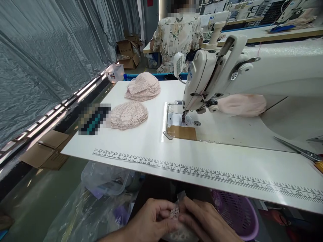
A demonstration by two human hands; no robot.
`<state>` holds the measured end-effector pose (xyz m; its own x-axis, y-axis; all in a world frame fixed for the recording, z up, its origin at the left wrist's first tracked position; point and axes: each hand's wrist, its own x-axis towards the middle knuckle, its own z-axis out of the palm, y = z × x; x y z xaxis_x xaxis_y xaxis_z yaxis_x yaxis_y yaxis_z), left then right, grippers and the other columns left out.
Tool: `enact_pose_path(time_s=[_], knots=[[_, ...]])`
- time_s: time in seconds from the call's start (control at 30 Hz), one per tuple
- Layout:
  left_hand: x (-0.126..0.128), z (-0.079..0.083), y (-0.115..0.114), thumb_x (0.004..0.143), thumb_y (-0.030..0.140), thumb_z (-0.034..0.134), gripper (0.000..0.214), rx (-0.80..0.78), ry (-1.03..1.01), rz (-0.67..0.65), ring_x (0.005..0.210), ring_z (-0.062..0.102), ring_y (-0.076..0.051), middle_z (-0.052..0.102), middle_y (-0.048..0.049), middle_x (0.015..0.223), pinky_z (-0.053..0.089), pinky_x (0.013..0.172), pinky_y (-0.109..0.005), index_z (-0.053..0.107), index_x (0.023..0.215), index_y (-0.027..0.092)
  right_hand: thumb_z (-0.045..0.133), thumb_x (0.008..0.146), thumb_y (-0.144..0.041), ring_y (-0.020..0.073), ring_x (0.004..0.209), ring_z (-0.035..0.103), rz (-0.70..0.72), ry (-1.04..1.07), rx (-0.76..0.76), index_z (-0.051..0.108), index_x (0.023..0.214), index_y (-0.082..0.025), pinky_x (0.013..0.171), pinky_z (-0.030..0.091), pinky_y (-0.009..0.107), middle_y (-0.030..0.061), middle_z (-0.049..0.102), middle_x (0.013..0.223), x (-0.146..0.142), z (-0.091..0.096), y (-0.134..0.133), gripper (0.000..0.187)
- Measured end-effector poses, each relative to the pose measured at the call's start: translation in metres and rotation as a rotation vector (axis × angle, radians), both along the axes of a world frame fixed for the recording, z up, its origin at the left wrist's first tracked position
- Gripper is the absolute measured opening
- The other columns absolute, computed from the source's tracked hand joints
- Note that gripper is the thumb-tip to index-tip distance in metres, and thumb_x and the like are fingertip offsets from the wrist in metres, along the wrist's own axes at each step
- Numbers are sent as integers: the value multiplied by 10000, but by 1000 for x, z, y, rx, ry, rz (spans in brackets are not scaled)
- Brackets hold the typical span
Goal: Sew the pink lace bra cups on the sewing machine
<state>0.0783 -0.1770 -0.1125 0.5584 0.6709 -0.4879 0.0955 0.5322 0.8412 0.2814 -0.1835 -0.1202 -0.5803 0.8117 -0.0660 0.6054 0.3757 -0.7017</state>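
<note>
Below the table's front edge, my left hand (154, 218) pinches a small piece of pale lace fabric (174, 213) between thumb and fingers. From the other side my right hand (202, 216) grips the same lace piece, its fingers curled over the edge. More of the lace hangs beneath both hands, partly hidden by them. On the white table lie a stack of pale pink lace pieces (130, 116) and, behind it, a second stack of pink fabric pieces (143, 86). Nearest ahead stands a white sewing machine (202, 74), its needle area away from my hands.
A printed ruler (202, 173) runs along the front of the table. Scissors (300, 151) lie at the right, and pink fabric (242, 105) sits under the machine arm. Below are a purple basket (236, 213) and a clear plastic tub (107, 178). A person (176, 37) sits ahead.
</note>
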Motion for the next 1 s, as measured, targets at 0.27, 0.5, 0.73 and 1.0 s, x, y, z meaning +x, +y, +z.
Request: enact_pose_path(time_s=[0.27,0.5,0.73,1.0], knots=[[2,7,5,740,332,671,282,53,160,-14,548,382,-89,485,20,582,322,550,-202,732,877,93,197,1028,-332,126,495,508,30,-58,-22,411,728,-234,481,343,230,-31,526,594,-6,4,11,381],[-5,3,7,769,363,604,247,144,295,-50,577,369,-92,452,30,616,279,532,-198,569,686,134,631,870,-433,203,862,652,2,70,-12,467,1110,-279,709,485,270,24,663,985,5,4,3,329],[-12,7,9,763,499,627,365,19,224,-138,558,336,-87,413,47,603,251,518,-201,480,745,165,433,700,-13,220,782,651,-64,-37,52,501,1139,-220,653,496,313,76,670,966,10,-6,0,491],[-9,27,14,851,383,530,283,179,415,-227,643,405,-127,490,8,647,333,618,-223,630,750,137,495,667,-67,254,936,643,57,160,100,466,1273,-192,882,476,416,104,689,1049,-21,-11,5,619]])
